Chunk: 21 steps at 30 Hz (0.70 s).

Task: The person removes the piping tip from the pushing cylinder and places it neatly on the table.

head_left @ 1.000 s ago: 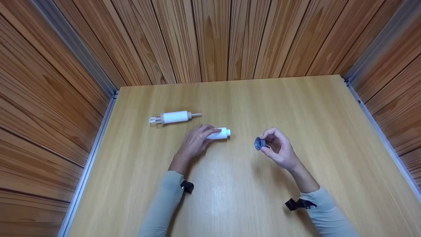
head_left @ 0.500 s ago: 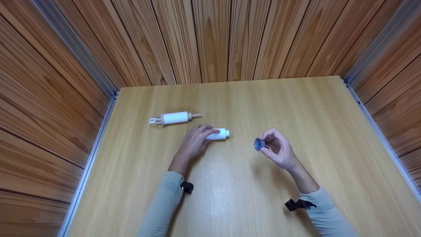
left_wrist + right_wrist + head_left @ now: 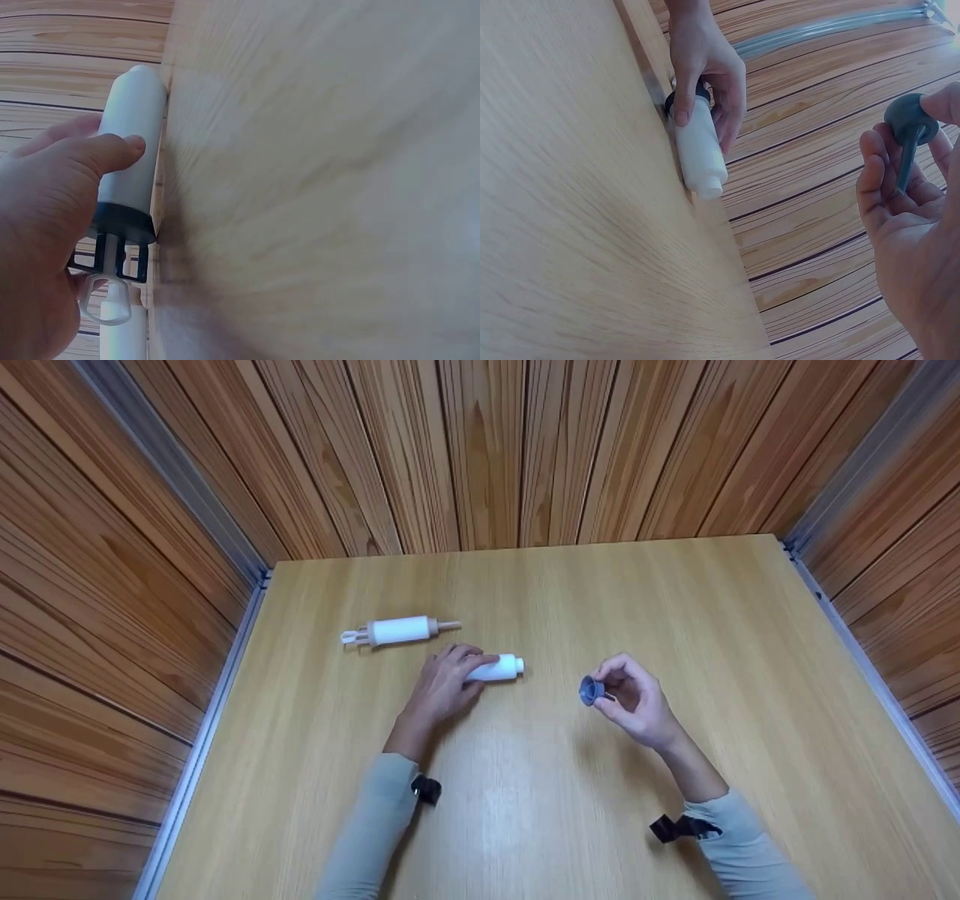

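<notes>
My left hand grips a white syringe lying sideways at the table's middle, its blunt tip pointing right. In the left wrist view the thumb lies across the white barrel. Behind it come a dark collar and a clear ring handle. To the right, apart from the syringe, my right hand pinches a grey-blue nozzle cap above the table, wide hollow end facing left. Its thin spout points back toward the palm in the right wrist view.
A second white syringe, with beige collars and a beige nozzle, lies behind my left hand. Wood-panelled walls enclose the wooden table at the back and sides. A metal rail runs along the left edge.
</notes>
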Each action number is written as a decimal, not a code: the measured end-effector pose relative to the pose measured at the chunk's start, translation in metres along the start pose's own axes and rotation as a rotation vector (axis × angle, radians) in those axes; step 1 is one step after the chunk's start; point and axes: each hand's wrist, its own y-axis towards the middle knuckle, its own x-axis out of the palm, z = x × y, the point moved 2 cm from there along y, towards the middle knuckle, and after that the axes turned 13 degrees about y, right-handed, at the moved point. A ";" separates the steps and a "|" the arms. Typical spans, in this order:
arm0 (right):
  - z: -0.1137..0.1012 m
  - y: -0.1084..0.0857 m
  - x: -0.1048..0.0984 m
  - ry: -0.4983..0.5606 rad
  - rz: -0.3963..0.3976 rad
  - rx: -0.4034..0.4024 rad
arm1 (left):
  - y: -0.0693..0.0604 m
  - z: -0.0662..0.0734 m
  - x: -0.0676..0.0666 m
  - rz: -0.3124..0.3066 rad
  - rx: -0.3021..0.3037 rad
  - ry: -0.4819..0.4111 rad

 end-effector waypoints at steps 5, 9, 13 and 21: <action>-0.001 0.000 -0.001 -0.013 0.002 0.013 | -0.001 -0.002 -0.001 -0.001 0.005 -0.016; -0.002 0.004 -0.002 -0.028 -0.008 0.015 | -0.001 -0.001 -0.004 0.012 0.023 -0.032; -0.002 0.009 -0.004 -0.029 -0.022 -0.006 | -0.001 0.002 -0.007 0.063 0.042 -0.054; 0.001 0.012 -0.003 -0.034 -0.034 -0.006 | -0.003 0.014 -0.016 0.196 0.084 -0.147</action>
